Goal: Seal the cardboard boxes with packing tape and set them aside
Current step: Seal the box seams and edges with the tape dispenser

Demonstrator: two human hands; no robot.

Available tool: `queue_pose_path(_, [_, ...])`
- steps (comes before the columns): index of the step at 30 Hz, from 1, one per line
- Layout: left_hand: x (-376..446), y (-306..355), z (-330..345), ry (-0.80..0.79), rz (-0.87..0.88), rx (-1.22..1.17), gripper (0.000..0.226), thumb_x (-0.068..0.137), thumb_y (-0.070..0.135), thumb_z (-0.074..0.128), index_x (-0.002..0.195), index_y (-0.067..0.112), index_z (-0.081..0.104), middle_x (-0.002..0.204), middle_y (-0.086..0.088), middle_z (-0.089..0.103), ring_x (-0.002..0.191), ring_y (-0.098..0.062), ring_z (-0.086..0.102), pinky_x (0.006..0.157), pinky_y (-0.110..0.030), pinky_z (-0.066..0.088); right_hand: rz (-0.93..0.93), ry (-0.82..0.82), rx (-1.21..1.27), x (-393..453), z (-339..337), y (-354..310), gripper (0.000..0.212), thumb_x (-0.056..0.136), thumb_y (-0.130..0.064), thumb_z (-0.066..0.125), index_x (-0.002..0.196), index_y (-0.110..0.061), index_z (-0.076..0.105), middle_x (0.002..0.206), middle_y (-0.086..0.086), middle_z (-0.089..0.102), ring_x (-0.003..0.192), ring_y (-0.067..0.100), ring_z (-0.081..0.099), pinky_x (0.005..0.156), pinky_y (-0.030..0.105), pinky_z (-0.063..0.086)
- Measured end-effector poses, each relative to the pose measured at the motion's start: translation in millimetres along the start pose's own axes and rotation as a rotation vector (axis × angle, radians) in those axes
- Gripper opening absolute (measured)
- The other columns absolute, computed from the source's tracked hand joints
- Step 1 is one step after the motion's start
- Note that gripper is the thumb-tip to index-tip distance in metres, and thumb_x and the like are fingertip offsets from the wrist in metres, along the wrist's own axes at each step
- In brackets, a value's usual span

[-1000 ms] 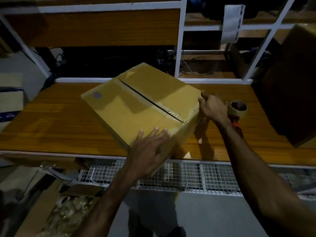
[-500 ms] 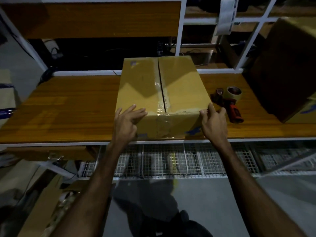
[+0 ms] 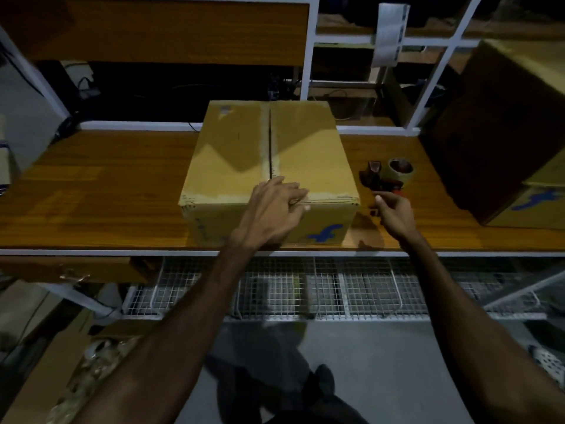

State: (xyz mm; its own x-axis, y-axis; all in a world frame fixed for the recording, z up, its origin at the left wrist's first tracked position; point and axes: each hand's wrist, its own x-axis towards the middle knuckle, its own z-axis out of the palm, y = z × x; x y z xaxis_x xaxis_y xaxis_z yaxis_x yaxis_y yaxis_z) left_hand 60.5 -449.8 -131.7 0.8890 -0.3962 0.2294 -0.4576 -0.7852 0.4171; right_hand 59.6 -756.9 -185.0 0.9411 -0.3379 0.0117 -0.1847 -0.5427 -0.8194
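A closed brown cardboard box (image 3: 308, 154) sits square on the wooden table (image 3: 101, 191), its centre seam running away from me and a blue logo on its near face. My left hand (image 3: 275, 209) lies flat on the box's near top edge over the seam, fingers spread. My right hand (image 3: 394, 212) hovers just right of the box, fingers loosely curled, holding nothing. Just beyond that hand lies the tape dispenser (image 3: 386, 179) with its red handle and roll of tape.
A second, larger cardboard box (image 3: 501, 133) stands on the table at the right. A white shelf frame (image 3: 308, 59) rises behind the table. Wire mesh baskets (image 3: 305, 289) hang under the table's front edge. Flattened cardboard (image 3: 39, 381) lies on the floor at lower left.
The box was turned from a diagonal tilt to lie square on the table. My left hand moved onto its top edge; my right hand left the box corner and moved toward the tape dispenser.
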Motion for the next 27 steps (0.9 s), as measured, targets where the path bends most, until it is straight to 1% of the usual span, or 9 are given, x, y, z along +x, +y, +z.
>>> queue_pose_path(5, [48.3,50.2,31.9,-0.074,0.042,0.04,0.056,0.1,0.059,0.054,0.147,0.029,0.06,0.156,0.002,0.053,0.15,-0.024,0.038,0.122,-0.049,0.03,0.03,-0.055,-0.419,73.4,-30.7,49.6,0.032,0.107,-0.029,0.058,0.135,-0.016,0.065,0.129,0.014,0.064,0.11,0.032,0.063,0.085,0.04,0.052])
queue_pose_path(7, [65.1,66.1,44.8,-0.086,0.028,0.057,0.058,0.1,0.06,0.051,0.148,0.029,0.058,0.16,0.002,0.049,0.151,-0.024,0.036,0.123,-0.052,0.029,0.09,-0.155,-0.548,101.9,-38.3,63.7,0.037,0.106,-0.032,0.057,0.141,-0.018,0.055,0.132,0.02,0.056,0.115,0.039,0.059,0.094,0.046,0.054])
queue_pose_path(9, [78.5,76.3,55.8,-0.086,-0.004,0.079,0.061,0.1,0.063,0.048,0.15,0.03,0.056,0.162,0.002,0.045,0.153,-0.023,0.033,0.124,-0.054,0.026,0.087,-0.247,-0.602,126.4,-38.4,76.1,0.051,0.106,-0.035,0.057,0.153,-0.029,0.04,0.129,0.019,0.054,0.109,0.039,0.062,0.087,0.047,0.055])
queue_pose_path(12, [96.0,82.7,65.7,-0.092,-0.039,0.117,0.061,0.1,0.063,0.048,0.152,0.032,0.053,0.165,0.003,0.042,0.154,-0.023,0.031,0.125,-0.054,0.024,0.095,-0.321,-0.53,145.7,-33.0,79.3,0.063,0.101,-0.034,0.063,0.154,-0.04,0.031,0.123,0.011,0.059,0.101,0.032,0.064,0.082,0.045,0.055])
queue_pose_path(15, [109.0,84.1,69.7,-0.108,-0.062,0.125,0.061,0.1,0.063,0.048,0.153,0.032,0.052,0.166,0.003,0.039,0.155,-0.024,0.03,0.125,-0.054,0.022,0.084,-0.351,-0.512,160.7,-27.5,77.3,0.049,0.096,-0.029,0.073,0.137,-0.029,0.046,0.104,0.007,0.065,0.091,0.025,0.065,0.083,0.047,0.059])
queue_pose_path(17, [114.1,84.6,72.2,-0.114,-0.076,0.117,0.06,0.099,0.062,0.048,0.152,0.033,0.053,0.166,0.004,0.039,0.155,-0.024,0.029,0.125,-0.053,0.02,0.114,-0.351,-0.452,169.5,-24.2,76.5,0.041,0.094,-0.023,0.076,0.127,-0.027,0.051,0.105,0.006,0.064,0.094,0.026,0.063,0.08,0.042,0.054])
queue_pose_path(20, [118.4,84.7,75.8,-0.08,-0.097,0.075,0.055,0.101,0.058,0.052,0.15,0.032,0.055,0.165,0.006,0.041,0.155,-0.021,0.029,0.127,-0.052,0.02,0.113,-0.353,-0.314,189.7,-16.3,89.3,0.042,0.093,-0.002,0.068,0.128,-0.021,0.054,0.119,0.012,0.063,0.11,0.036,0.063,0.088,0.049,0.054])
queue_pose_path(22, [118.6,83.3,76.8,-0.041,-0.105,0.031,0.051,0.102,0.054,0.055,0.147,0.031,0.058,0.162,0.007,0.045,0.153,-0.019,0.032,0.126,-0.053,0.024,0.173,-0.316,-0.199,193.3,-12.2,91.6,0.038,0.092,0.006,0.061,0.122,-0.016,0.058,0.117,0.011,0.065,0.108,0.034,0.064,0.092,0.051,0.055])
queue_pose_path(27, [120.7,88.1,71.4,0.04,-0.234,-0.193,0.044,0.101,0.043,0.063,0.139,0.022,0.066,0.147,0.003,0.062,0.145,-0.018,0.047,0.117,-0.047,0.04,0.192,-0.244,0.082,161.9,-19.3,71.1,0.027,0.097,0.009,0.055,0.114,-0.01,0.063,0.109,0.012,0.066,0.102,0.028,0.063,0.082,0.042,0.051])
